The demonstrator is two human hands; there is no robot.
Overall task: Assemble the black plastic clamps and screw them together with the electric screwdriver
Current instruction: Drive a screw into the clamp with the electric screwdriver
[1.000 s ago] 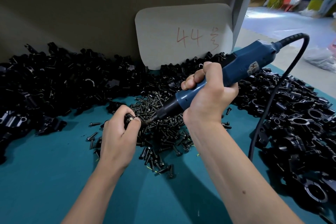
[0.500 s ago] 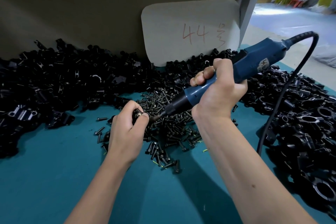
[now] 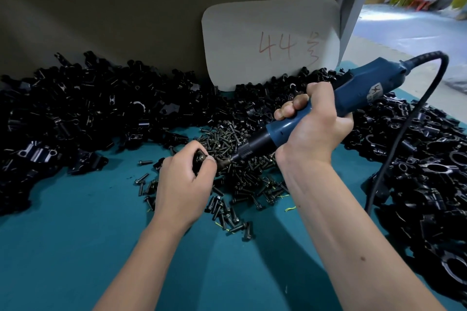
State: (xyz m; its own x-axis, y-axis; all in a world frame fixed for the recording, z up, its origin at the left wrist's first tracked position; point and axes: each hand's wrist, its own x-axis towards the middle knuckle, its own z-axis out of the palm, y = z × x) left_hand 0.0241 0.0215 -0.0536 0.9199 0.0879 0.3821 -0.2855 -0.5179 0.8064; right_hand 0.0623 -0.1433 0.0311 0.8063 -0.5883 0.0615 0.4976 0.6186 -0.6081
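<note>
Clamp: a small black clamp piece (image 3: 199,159) sits pinched in your left hand, just above the teal mat and at the near-left edge of the screw heap. Most of it is hidden by your fingers, so you cannot tell how its halves meet.
Left hand: your left hand (image 3: 185,182) is curled around the clamp piece, thumb and forefinger pinching it at the top, knuckles toward the camera.
Screwdriver: the blue electric screwdriver (image 3: 328,111) slants down from upper right to lower left. Its dark bit end (image 3: 225,161) lies just beside your left thumb, close to the clamp piece; whether the bit is seated in a screw head is too small to tell.
Right hand: your right hand (image 3: 308,129) wraps the screwdriver's barrel in a full fist, fingers curled over the top.
Cable: a black cable (image 3: 404,129) loops up from the tool's rear and drops down across the right-hand pile.
Screws: a heap of dark screws (image 3: 242,184) lies on the mat between and beneath your hands, with strays scattered toward you.
Clamp piles: loose black clamp parts are heaped to the left (image 3: 75,108) and to the right (image 3: 429,171), running along the back.
Mat: the teal mat (image 3: 63,247) covers the table.
Card: a pale card (image 3: 270,43) marked "44" in red leans against the back panel.
</note>
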